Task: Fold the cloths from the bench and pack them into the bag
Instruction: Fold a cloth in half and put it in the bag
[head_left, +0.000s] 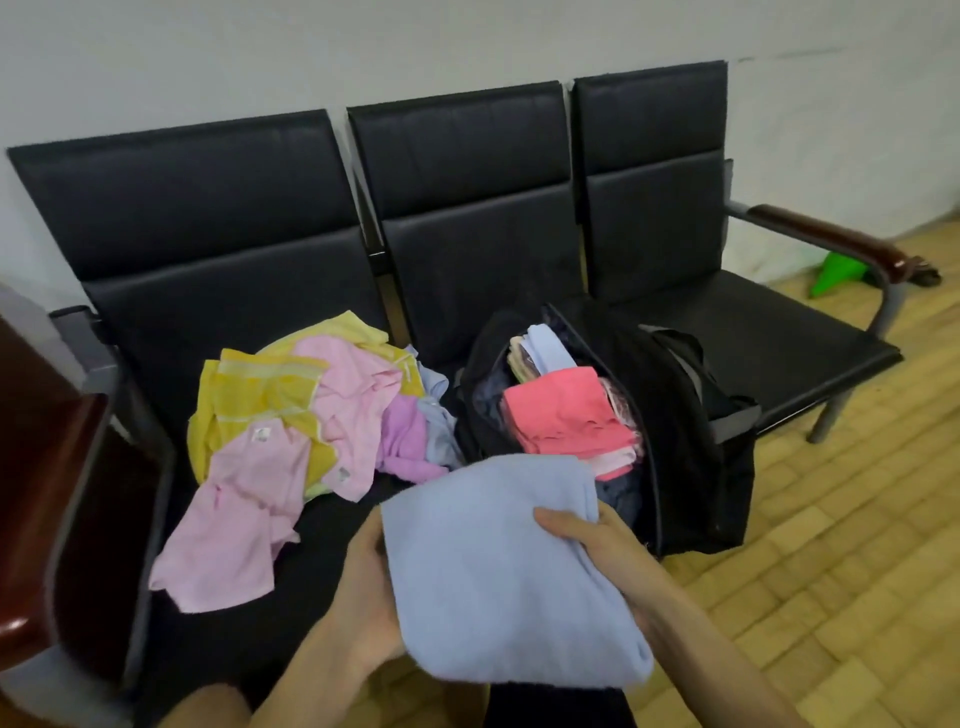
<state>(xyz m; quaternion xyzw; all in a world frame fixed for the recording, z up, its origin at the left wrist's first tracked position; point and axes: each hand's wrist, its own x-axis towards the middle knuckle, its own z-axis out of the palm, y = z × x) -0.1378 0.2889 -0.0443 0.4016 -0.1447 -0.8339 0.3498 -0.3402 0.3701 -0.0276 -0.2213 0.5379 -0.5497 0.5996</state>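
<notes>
A folded light blue cloth (493, 577) is held in front of the bench, below the bag. My left hand (363, 597) grips its left edge, fingers hidden under the fabric. My right hand (597, 540) holds its right side with the thumb lying on top. The black bag (675, 415) stands open on the middle seat, with a folded coral cloth (561, 410) and other folded cloths inside. A loose pile of pink (343, 410), yellow (254, 395) and purple (405, 441) cloths lies on the left seat.
The black three-seat bench (467, 218) stands against a white wall; its right seat (769, 332) is bare. Wooden armrests are at the left (52, 467) and the right (841, 244). A green object (836, 278) lies on the tiled floor.
</notes>
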